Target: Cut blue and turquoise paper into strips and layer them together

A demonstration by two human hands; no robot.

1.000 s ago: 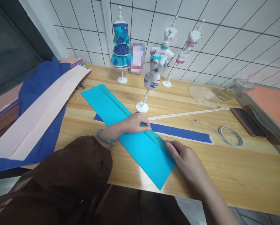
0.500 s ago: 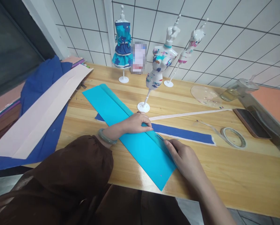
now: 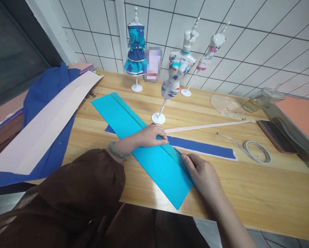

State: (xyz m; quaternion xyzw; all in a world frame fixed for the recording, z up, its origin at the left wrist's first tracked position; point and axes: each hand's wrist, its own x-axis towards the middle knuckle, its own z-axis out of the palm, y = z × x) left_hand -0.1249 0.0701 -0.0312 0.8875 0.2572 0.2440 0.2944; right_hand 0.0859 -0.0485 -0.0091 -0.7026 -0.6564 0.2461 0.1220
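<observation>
A turquoise sheet (image 3: 154, 172) lies diagonally on the wooden table, a darker strip folded along its upper right edge. My left hand (image 3: 153, 135) rests across the middle, its closed fingers pinching that folded edge. Lower down the same edge, my right hand (image 3: 199, 168) has thumb and finger pressed together on a thin dark tool, whose tip lies at the fold; most of it is hidden. A blue strip with a pale border (image 3: 203, 147) passes under the sheet, with a narrow pale strip (image 3: 208, 126) behind it.
Three small mannequins stand at the back, one in a blue dress (image 3: 136, 48), another paint-marked (image 3: 178, 70). A tape roll (image 3: 257, 152), a phone (image 3: 277, 136) and a glass jar (image 3: 263, 98) are at right. Blue cloth (image 3: 49, 86) and a pale sheet (image 3: 48, 124) lie at left.
Less of the thin dark tool shows at my right hand, and its tip sits slightly nearer the fold's outer edge. My left hand has stayed in place.
</observation>
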